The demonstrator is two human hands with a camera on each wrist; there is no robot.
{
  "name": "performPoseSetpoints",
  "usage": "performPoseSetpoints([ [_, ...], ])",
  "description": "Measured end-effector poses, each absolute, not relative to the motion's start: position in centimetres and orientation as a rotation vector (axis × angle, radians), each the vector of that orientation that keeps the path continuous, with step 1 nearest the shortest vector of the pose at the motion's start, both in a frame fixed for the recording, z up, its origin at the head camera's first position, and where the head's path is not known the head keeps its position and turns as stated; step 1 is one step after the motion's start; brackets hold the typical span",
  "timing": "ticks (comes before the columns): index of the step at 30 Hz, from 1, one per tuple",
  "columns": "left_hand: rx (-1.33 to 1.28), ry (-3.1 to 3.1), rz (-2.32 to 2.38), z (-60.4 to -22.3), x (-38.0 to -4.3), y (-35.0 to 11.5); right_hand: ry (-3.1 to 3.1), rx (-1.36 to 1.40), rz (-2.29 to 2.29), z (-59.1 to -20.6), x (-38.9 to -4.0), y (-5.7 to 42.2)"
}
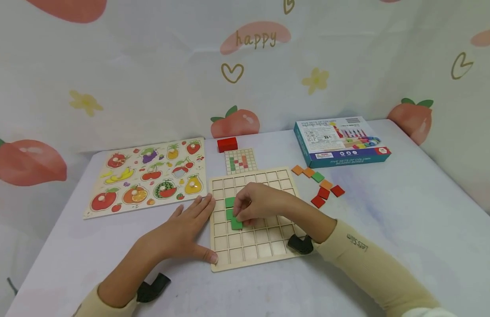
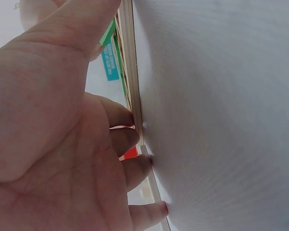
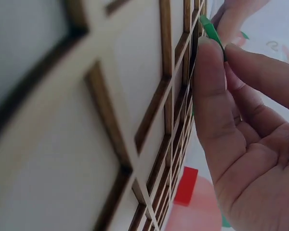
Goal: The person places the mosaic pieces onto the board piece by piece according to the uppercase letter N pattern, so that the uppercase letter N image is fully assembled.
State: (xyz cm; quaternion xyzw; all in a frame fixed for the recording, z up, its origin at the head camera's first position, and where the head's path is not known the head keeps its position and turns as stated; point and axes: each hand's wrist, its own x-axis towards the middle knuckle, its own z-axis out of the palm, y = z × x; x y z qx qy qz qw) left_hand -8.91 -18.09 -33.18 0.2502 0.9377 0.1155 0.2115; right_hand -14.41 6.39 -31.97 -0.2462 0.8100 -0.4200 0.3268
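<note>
Green tile point(image 1: 236, 224) pinched in right hand point(image 1: 264, 200), left hand point(image 1: 178, 231) outspread, I saw two tiles point(image 1: 229, 202) set mid-frame, seven unplaced tiles point(image 1: 326, 184) centre-right.

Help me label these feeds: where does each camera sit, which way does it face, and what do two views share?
Head: on the head, looking forward and down at the board; left hand, right hand and sleeves show.
Left wrist: on that wrist, facing along the left hand, which shows palm-on, toward the board's edge.
Right wrist: on that wrist, facing along the board; the right hand shows pinching a green tile, the left hand beyond.
Head and right wrist share the board and red block.
</note>
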Motion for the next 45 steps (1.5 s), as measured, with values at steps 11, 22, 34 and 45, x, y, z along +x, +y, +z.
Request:
performPoseSetpoints([
  [11, 0.698, 2.604, 0.317, -33.2, -9.0, -18.1, 2.141, -0.672, -1.054, -32.3, -14.2, 5.7],
  [22, 0.692, 2.612, 0.309, -33.1, -9.0, -18.0, 2.065, -0.721, -1.025, -32.3, -14.3, 6.6],
  [34, 0.685, 2.597, 0.297, -32.8, -8.8, -17.7, 2.152, -0.625, -1.083, -31.1, -15.5, 12.8],
  [45, 0.693, 2.604, 0.3, -32.7, -8.9, -17.7, 2.419, -0.306, -1.036, -30.4, -17.0, 20.1],
])
